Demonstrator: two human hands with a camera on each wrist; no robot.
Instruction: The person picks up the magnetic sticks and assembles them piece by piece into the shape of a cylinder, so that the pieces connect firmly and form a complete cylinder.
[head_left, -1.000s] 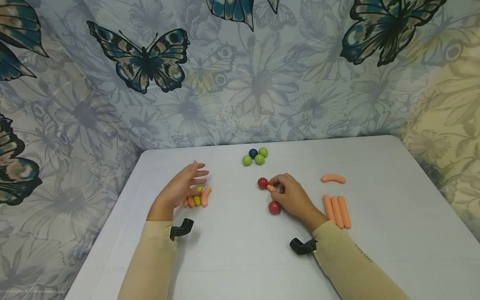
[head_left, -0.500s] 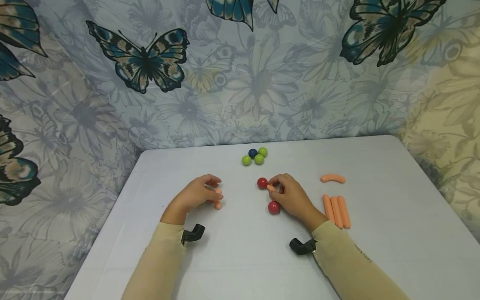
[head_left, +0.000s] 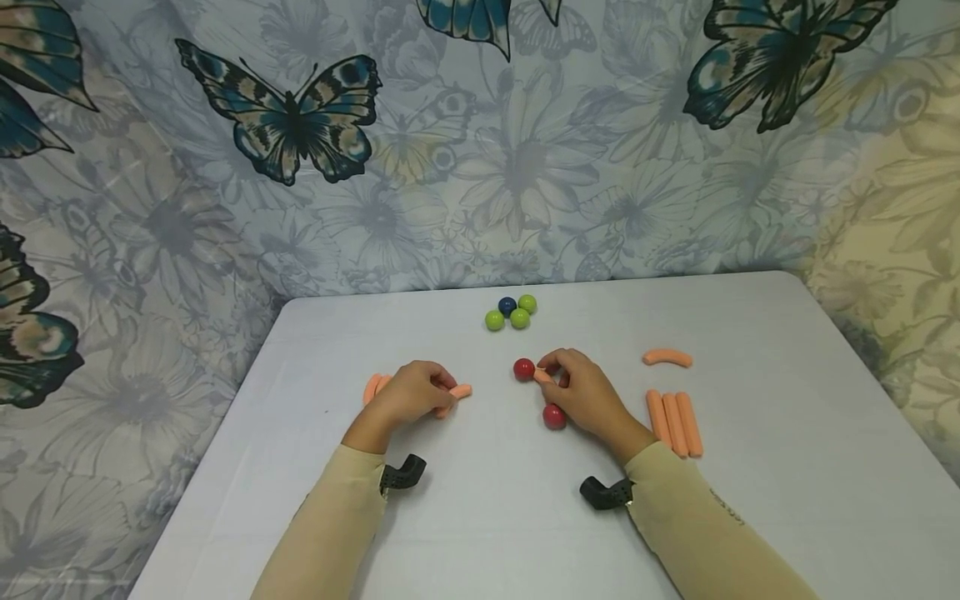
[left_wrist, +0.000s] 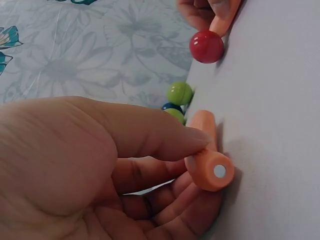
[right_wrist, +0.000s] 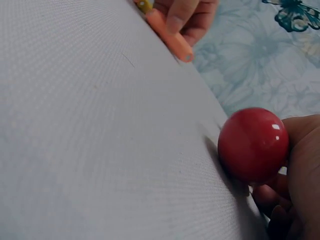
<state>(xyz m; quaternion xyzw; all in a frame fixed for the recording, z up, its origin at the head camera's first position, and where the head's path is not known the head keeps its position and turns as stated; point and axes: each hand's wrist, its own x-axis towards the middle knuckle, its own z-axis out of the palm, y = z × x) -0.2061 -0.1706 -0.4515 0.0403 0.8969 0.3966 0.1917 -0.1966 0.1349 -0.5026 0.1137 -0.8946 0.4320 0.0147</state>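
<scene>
My left hand (head_left: 416, 392) pinches a curved orange magnetic rod (head_left: 461, 390) between thumb and fingers, close to the table. In the left wrist view that orange rod (left_wrist: 212, 171) shows a silvery disc in its near end. Two more orange rods (head_left: 372, 387) lie partly hidden behind the left hand. My right hand (head_left: 581, 385) pinches an orange rod (head_left: 542, 376), mostly covered by the fingers. One end of it meets a red ball (head_left: 524, 369). A second red ball (head_left: 554, 417) sits just below the hand; whether it touches the rod is hidden.
Several green balls (head_left: 494, 320) and a dark blue ball (head_left: 507, 307) cluster near the table's back edge. On the right are three straight orange rods (head_left: 674, 423) and a curved orange rod (head_left: 667, 357). A yellow piece (right_wrist: 145, 6) shows beside the left hand.
My left hand has come down and moved right from above the rods, and now pinches a curved orange rod. The right hand stays in place; the lower red ball has shifted slightly right.
</scene>
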